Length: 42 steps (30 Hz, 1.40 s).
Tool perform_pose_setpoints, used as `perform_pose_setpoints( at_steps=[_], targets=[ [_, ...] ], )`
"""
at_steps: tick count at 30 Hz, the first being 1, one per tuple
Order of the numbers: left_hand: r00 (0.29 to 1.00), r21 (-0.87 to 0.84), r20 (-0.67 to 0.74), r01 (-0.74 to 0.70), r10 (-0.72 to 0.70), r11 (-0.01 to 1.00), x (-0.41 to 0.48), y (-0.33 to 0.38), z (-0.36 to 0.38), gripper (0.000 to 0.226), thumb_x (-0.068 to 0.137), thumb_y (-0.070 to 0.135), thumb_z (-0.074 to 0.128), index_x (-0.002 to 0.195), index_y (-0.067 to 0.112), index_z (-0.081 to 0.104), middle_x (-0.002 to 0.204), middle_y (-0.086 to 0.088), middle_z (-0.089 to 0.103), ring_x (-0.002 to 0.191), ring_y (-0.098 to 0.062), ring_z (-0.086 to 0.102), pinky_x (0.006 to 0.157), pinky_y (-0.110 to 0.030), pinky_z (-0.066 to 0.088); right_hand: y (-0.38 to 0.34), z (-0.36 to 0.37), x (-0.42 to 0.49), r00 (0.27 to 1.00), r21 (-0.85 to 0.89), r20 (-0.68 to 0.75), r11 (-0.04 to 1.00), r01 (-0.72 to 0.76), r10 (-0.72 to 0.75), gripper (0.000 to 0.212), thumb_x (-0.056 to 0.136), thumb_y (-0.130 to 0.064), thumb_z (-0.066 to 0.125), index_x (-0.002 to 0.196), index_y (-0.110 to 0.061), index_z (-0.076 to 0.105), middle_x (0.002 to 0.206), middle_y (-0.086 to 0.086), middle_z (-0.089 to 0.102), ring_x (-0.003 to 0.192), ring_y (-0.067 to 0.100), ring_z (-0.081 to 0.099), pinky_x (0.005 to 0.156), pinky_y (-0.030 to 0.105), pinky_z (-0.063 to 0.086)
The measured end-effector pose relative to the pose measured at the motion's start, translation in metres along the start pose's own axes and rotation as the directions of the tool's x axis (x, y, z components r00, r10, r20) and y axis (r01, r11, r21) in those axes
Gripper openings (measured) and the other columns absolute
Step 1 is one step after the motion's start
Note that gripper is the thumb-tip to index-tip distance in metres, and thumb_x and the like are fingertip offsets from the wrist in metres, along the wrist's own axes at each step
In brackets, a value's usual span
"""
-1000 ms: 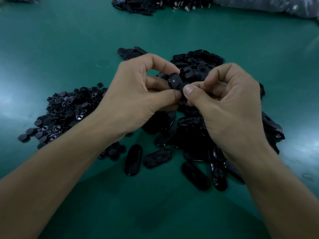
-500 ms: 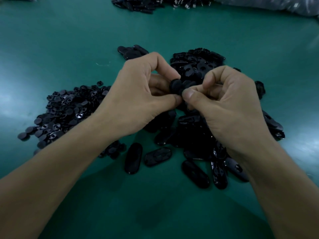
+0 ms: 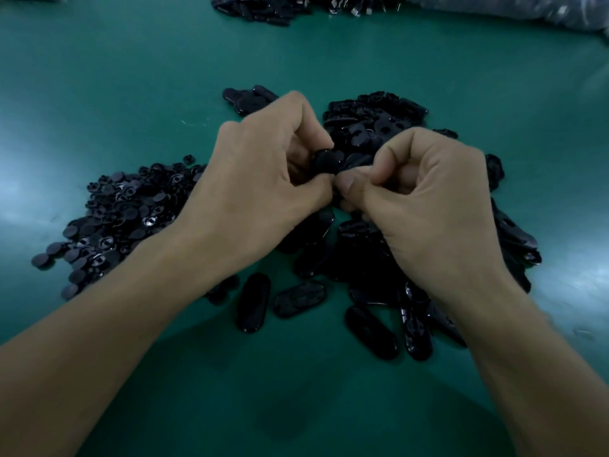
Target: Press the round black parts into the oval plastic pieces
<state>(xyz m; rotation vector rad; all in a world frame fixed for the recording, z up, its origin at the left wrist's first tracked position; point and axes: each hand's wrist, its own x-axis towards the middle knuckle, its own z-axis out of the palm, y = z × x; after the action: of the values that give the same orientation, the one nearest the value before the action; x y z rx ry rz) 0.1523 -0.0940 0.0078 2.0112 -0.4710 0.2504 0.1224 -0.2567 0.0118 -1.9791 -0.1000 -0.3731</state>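
Note:
Above the green table, my left hand (image 3: 260, 179) and my right hand (image 3: 425, 199) meet thumb to thumb, both pinching one black oval piece (image 3: 326, 161) between them. Only its rounded end shows between the fingers; whether a round part sits in it is hidden. A heap of small round black parts (image 3: 125, 212) lies to the left. Beneath and behind my hands spreads a heap of black oval pieces (image 3: 375, 120).
Loose oval pieces (image 3: 253, 306) lie near the front of the heap. A few more ovals (image 3: 250, 98) rest behind my left hand. Another pile of black parts (image 3: 296, 6) and a clear plastic bag (image 3: 527, 9) sit at the table's far edge.
Both hands have closed in tighter on the held oval piece and dipped slightly lower; the right index finger has curled in. The piles have not moved.

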Motion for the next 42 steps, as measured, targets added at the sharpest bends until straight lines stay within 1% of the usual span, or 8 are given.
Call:
perform_pose_setpoints(
  at_steps=[4, 7, 9, 13, 18, 22, 32, 42],
  targets=[
    [0.998, -0.16, 0.032, 0.061, -0.057, 0.985, 0.0032, 0.0005, -0.0018, 0.024, 0.076, 0.013, 0.075, 0.088, 0.02, 0.055, 0.076, -0.004, 0.075, 0.069, -0.024, 0.074, 0.065, -0.048, 0.061, 0.0038, 0.0023, 0.0007, 0.999, -0.013, -0.021, 0.999, 0.038, -0.038, 0.021, 0.084, -0.013, 0.078, 0.082, -0.028, 0.064, 0.077, -0.008, 0.071, 0.073, 0.009, 0.069, 0.068, 0.027, 0.058],
    [0.991, -0.353, 0.1, 0.119, -0.089, 0.928, 0.004, 0.0031, -0.0039, 0.025, 0.08, 0.001, 0.074, 0.09, 0.013, 0.055, 0.078, -0.008, 0.076, 0.069, -0.02, 0.075, 0.063, -0.031, 0.061, 0.0048, 0.0014, 0.0025, 0.999, 0.109, 0.038, 0.994, -0.015, 0.011, 0.014, 0.09, -0.012, 0.072, 0.097, -0.024, 0.072, 0.083, -0.009, 0.075, 0.079, 0.002, 0.071, 0.07, 0.015, 0.054],
    [0.985, -0.431, 0.123, 0.16, -0.118, 0.888, 0.0039, 0.0045, -0.0049, 0.025, 0.081, -0.004, 0.075, 0.091, 0.011, 0.058, 0.078, -0.007, 0.075, 0.07, -0.021, 0.075, 0.064, -0.028, 0.06, 0.0038, -0.0004, 0.0037, 0.997, 0.196, 0.081, 0.98, -0.031, 0.015, 0.014, 0.092, -0.008, 0.07, 0.096, -0.022, 0.073, 0.082, -0.011, 0.076, 0.075, 0.0, 0.071, 0.066, 0.01, 0.051],
    [0.981, -0.47, 0.11, 0.196, -0.163, 0.861, 0.0037, 0.0069, -0.0037, 0.023, 0.079, -0.003, 0.078, 0.091, 0.01, 0.064, 0.081, -0.004, 0.073, 0.072, -0.02, 0.074, 0.065, -0.028, 0.061, 0.0039, -0.0045, 0.0057, 0.994, 0.304, 0.109, 0.951, -0.057, 0.025, 0.014, 0.089, -0.005, 0.071, 0.089, -0.019, 0.074, 0.073, -0.007, 0.075, 0.065, 0.001, 0.068, 0.06, 0.01, 0.049],
    [0.973, -0.506, 0.122, 0.233, -0.198, 0.831, 0.0035, 0.0085, -0.0033, 0.023, 0.075, 0.003, 0.078, 0.093, 0.008, 0.064, 0.077, -0.003, 0.074, 0.072, -0.019, 0.075, 0.064, -0.027, 0.061, 0.0066, -0.0045, 0.0064, 0.991, 0.328, 0.13, 0.941, -0.076, 0.034, 0.014, 0.09, -0.005, 0.07, 0.09, -0.018, 0.074, 0.071, -0.009, 0.074, 0.065, -0.002, 0.066, 0.061, 0.009, 0.048],
    [0.967, -0.528, 0.113, 0.252, -0.227, 0.811, 0.0037, 0.0081, -0.002, 0.022, 0.077, -0.001, 0.078, 0.09, 0.009, 0.064, 0.072, -0.001, 0.073, 0.071, -0.017, 0.074, 0.065, -0.027, 0.061, 0.007, -0.0046, 0.0064, 0.988, 0.307, 0.153, 0.949, -0.069, 0.022, 0.021, 0.089, -0.006, 0.071, 0.088, -0.026, 0.075, 0.075, -0.009, 0.074, 0.068, -0.002, 0.064, 0.063, 0.009, 0.048],
    [0.973, -0.481, 0.059, 0.225, -0.225, 0.847, 0.002, 0.0088, -0.0005, 0.016, 0.08, 0.0, 0.078, 0.088, 0.012, 0.071, 0.08, -0.001, 0.076, 0.073, -0.019, 0.075, 0.064, -0.025, 0.061, 0.0043, -0.0031, 0.005, 0.993, 0.244, 0.111, 0.97, -0.003, -0.025, 0.016, 0.09, -0.007, 0.072, 0.09, -0.023, 0.073, 0.078, -0.013, 0.075, 0.073, -0.001, 0.069, 0.065, 0.01, 0.05],
    [0.982, -0.382, 0.073, 0.188, -0.173, 0.905, 0.0021, 0.0077, -0.0034, 0.011, 0.083, 0.006, 0.078, 0.089, 0.013, 0.072, 0.079, -0.003, 0.077, 0.072, -0.017, 0.076, 0.064, -0.023, 0.06, 0.0034, -0.0038, 0.0048, 0.994, 0.22, 0.094, 0.975, 0.032, -0.054, 0.019, 0.089, -0.005, 0.071, 0.088, -0.024, 0.073, 0.075, -0.012, 0.075, 0.066, 0.0, 0.067, 0.062, 0.01, 0.049]
  ],
)
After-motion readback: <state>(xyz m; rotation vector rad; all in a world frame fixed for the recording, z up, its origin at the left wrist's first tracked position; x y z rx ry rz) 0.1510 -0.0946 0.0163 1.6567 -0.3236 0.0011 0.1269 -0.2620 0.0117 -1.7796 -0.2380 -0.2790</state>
